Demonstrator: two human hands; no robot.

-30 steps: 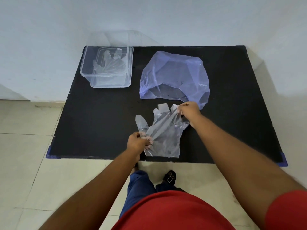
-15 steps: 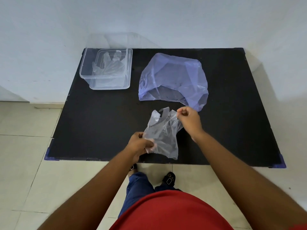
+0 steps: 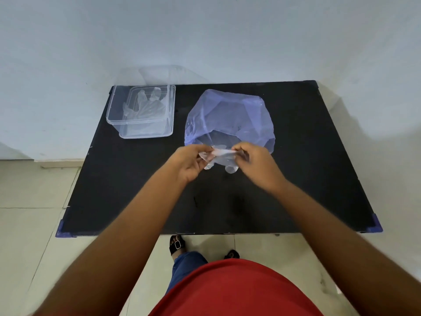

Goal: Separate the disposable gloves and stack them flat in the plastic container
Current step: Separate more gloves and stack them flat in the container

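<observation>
— What are the hands doing?

— Both are raised above the black table [image 3: 319,179]. The left hand [image 3: 190,161] has its fingers curled in, pinching one end of a clear disposable glove [image 3: 219,158]. The right hand [image 3: 252,164] pinches the other end the same way, thumb against bent fingers.

— So the glove is between them?

— Yes, its top edge runs from one pinch to the other, and the rest hangs crumpled just below, clear of the table. Its finger tips dangle lowest.

— Where is the plastic container?

— The plastic container [image 3: 114,110] sits at the table's far left corner, well apart from the hands, with the flat gloves [image 3: 145,107] lying inside it.

— Anything else close by?

— A bluish plastic bag [image 3: 230,115] lies on the table just beyond the hands, its mouth towards them.
</observation>
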